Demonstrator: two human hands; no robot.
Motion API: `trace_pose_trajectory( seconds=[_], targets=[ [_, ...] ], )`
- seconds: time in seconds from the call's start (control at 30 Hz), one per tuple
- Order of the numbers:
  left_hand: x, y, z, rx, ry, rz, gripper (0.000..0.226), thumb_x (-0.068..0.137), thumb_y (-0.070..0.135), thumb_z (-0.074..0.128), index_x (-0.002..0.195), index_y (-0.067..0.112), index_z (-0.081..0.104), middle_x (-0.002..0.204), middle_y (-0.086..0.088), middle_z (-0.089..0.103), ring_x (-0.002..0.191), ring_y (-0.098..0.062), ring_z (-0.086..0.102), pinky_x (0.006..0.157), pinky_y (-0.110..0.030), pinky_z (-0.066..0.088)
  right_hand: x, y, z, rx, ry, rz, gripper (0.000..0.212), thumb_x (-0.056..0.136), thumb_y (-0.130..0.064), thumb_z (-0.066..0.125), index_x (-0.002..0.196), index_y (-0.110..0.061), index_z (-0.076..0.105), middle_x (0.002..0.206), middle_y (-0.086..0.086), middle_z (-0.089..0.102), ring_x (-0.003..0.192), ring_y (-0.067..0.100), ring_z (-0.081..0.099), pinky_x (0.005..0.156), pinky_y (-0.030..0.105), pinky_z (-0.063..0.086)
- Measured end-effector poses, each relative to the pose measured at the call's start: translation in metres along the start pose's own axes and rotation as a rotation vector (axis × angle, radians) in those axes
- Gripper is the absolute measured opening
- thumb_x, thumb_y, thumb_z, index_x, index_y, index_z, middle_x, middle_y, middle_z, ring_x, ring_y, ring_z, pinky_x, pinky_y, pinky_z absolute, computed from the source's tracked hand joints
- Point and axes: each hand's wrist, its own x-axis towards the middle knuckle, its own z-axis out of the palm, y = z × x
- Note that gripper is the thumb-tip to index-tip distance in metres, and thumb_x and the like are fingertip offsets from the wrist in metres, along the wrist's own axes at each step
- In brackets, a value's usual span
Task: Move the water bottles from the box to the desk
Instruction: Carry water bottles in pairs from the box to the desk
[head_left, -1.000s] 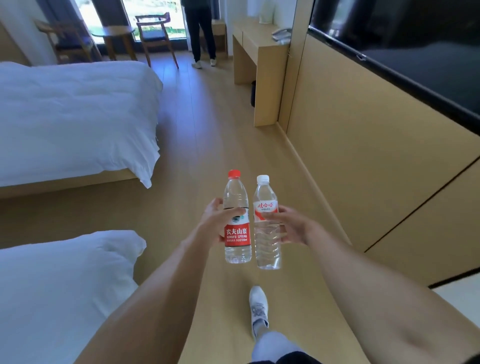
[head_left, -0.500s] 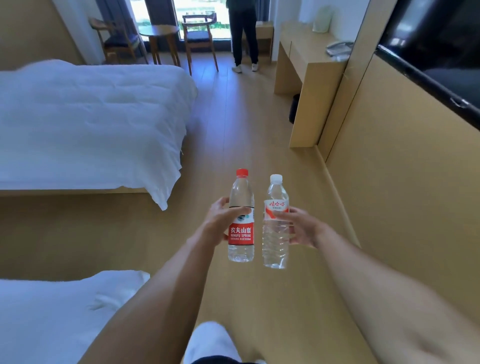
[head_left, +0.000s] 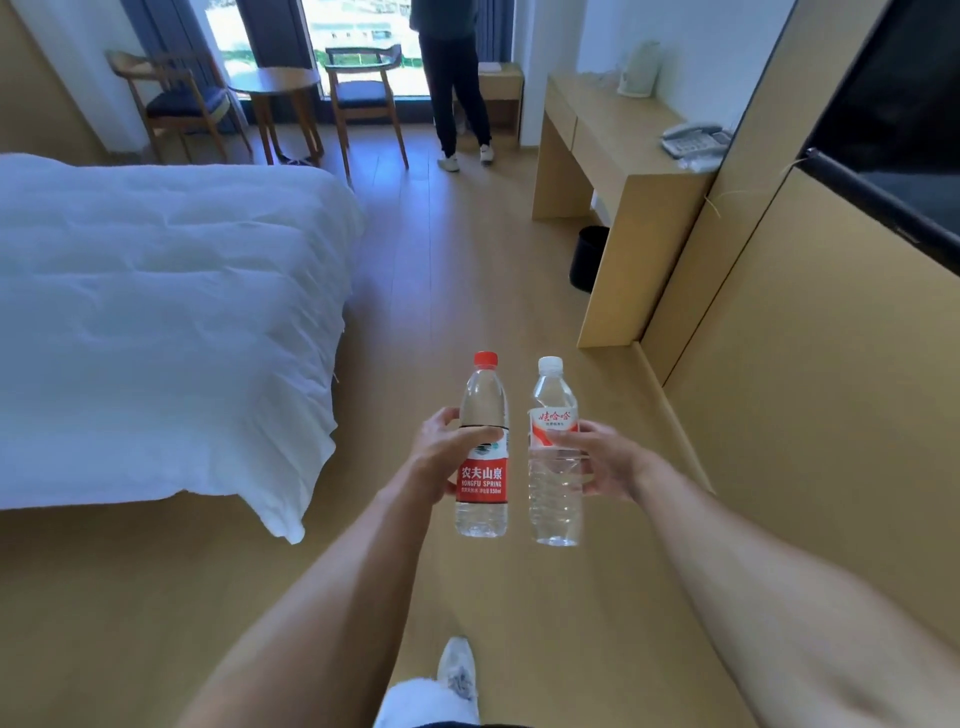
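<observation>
i held two clear plastic water bottles upright in front of me above the wooden floor (head_left: 467, 291), caps up, long axes vertical, side by side and just apart. my left hand (head_left: 445, 457) gripped the red-capped, red-labelled bottle (head_left: 483, 457) round its middle; my right hand (head_left: 605, 462) gripped the white-capped bottle (head_left: 553, 467) the same way. the light wooden desk (head_left: 608, 135) stood well ahead on the right, carrying a white telephone (head_left: 693, 139) and a pale kettle (head_left: 638, 70). a white-quilted bed (head_left: 156, 312) lay to my left.
</observation>
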Motion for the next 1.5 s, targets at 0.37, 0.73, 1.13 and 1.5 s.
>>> trace_pose_trajectory(
  seconds=[0.37, 0.73, 1.13, 1.5],
  targets=[
    [0.179, 0.126, -0.045, 0.023, -0.014, 0.017, 0.055, 0.077, 0.024, 0.085, 0.123, 0.028, 0.054, 0.094, -0.007, 0.075, 0.074, -0.021, 0.077, 0.061, -0.039, 0.061, 0.16, -0.15, 0.002, 0.026, 0.037, -0.04, 0.053, 0.083, -0.026, 0.077, 0.131, -0.013, 0.059, 0.124, 0.014, 0.068, 0.106, 0.03, 0.066, 0.101, 0.057, 0.048],
    [0.385, 0.257, -0.053, 0.061, 0.014, 0.062, 0.058, 0.081, 0.026, 0.083, 0.128, 0.026, 0.05, 0.099, -0.007, 0.072, 0.075, -0.018, 0.075, 0.054, -0.033, 0.057, 0.359, -0.293, -0.037, 0.012, -0.008, -0.059, 0.067, 0.069, -0.033, 0.082, 0.128, -0.011, 0.06, 0.112, 0.01, 0.072, 0.095, 0.025, 0.068, 0.099, 0.055, 0.05],
    [0.583, 0.402, -0.04, 0.025, 0.015, 0.064, 0.059, 0.08, 0.03, 0.083, 0.129, 0.028, 0.05, 0.101, -0.005, 0.071, 0.078, -0.018, 0.075, 0.055, -0.035, 0.058, 0.535, -0.457, -0.096, 0.007, -0.033, -0.08, 0.07, 0.062, -0.038, 0.084, 0.125, -0.015, 0.063, 0.105, 0.005, 0.074, 0.093, 0.023, 0.07, 0.089, 0.051, 0.056],
    [0.805, 0.523, -0.018, 0.082, -0.149, 0.063, 0.051, 0.078, 0.023, 0.084, 0.12, 0.027, 0.056, 0.101, -0.007, 0.073, 0.084, -0.024, 0.075, 0.068, -0.047, 0.062, 0.704, -0.567, -0.164, 0.076, 0.176, -0.097, 0.052, 0.075, -0.035, 0.083, 0.122, -0.019, 0.067, 0.111, 0.008, 0.075, 0.103, 0.028, 0.071, 0.08, 0.047, 0.058]
  ],
)
